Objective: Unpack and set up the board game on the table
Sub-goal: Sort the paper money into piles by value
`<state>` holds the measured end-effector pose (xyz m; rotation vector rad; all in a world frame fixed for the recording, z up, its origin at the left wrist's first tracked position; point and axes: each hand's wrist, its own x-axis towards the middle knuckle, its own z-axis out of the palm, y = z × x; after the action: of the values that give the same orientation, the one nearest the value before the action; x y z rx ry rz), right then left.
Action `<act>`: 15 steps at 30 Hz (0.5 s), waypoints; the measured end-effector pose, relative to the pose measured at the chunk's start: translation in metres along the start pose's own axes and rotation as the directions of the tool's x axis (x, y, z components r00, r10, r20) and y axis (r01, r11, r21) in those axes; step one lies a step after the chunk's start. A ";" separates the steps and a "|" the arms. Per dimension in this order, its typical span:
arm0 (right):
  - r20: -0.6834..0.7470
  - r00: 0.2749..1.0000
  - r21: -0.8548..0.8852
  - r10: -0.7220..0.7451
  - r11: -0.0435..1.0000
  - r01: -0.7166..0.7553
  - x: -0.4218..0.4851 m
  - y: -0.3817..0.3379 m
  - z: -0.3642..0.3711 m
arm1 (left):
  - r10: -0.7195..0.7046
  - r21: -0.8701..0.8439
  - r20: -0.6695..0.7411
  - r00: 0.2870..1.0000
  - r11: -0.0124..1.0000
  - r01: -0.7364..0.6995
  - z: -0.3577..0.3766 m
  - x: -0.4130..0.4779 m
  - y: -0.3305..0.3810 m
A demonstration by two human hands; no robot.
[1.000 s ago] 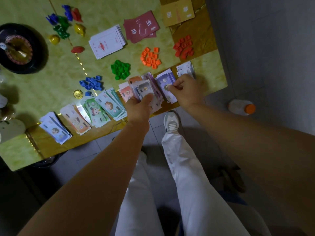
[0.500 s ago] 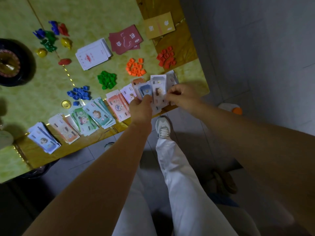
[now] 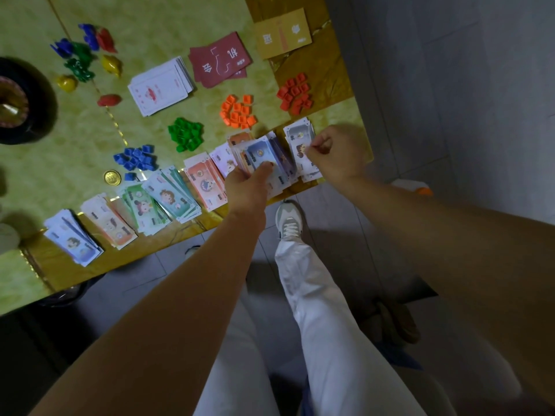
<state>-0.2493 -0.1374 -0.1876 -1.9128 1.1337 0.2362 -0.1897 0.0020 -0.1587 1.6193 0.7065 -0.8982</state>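
- The counter [image 3: 156,28], yellow-green with golden-brown bands, is covered with the laid-out game parts.
- A black round dish [image 3: 42,121] is cut off by the left edge; a roulette-style wheel is seated inside it.
- Five banknote piles [image 3: 171,196] are set side by side along the near edge, sorted by colour from lilac-blue on the left to salmon on the right.
- The left hand [image 3: 249,187] is held over the near edge. Its grip is clamped on a fan of banknotes [image 3: 264,154], with the thumb pressed on top.
- The right hand [image 3: 339,154] is held just beside that fan. Its grip is pinched together on a single banknote [image 3: 300,150] over the end pile [image 3: 298,130] at the right corner; whether the note touches the pile cannot be told.
- A white card deck [image 3: 160,85], dark red cards [image 3: 220,60] and a yellow card [image 3: 283,34] are spread further back.
- Small tokens are gathered in four separate heaps: red heap [image 3: 295,94], orange heap [image 3: 238,112], green heap [image 3: 186,135], blue heap [image 3: 136,157].
- Coloured pawns [image 3: 81,58] are clustered near the dish.
- A gold coin [image 3: 112,177] is laid just beside the blue heap.
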 end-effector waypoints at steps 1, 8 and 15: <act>0.049 0.999 0.111 -0.003 0.994 -0.002 -0.003 -0.004 0.002 | 0.003 -0.021 0.007 1.000 1.000 -0.002 -0.002 -0.001 0.001; 0.412 0.909 0.160 -0.061 0.987 -0.006 -0.028 -0.034 0.018 | -0.043 -0.047 0.013 0.999 0.998 0.043 -0.025 -0.008 0.011; 0.393 0.917 0.275 -0.075 0.961 -0.040 -0.055 -0.080 0.061 | 0.028 -0.127 -0.042 0.999 0.991 -0.033 -0.103 -0.010 0.019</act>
<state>-0.2018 -0.0408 -0.1472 -1.5347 0.8232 0.4160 -0.1597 0.0987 -0.1293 1.5338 0.7501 -0.7845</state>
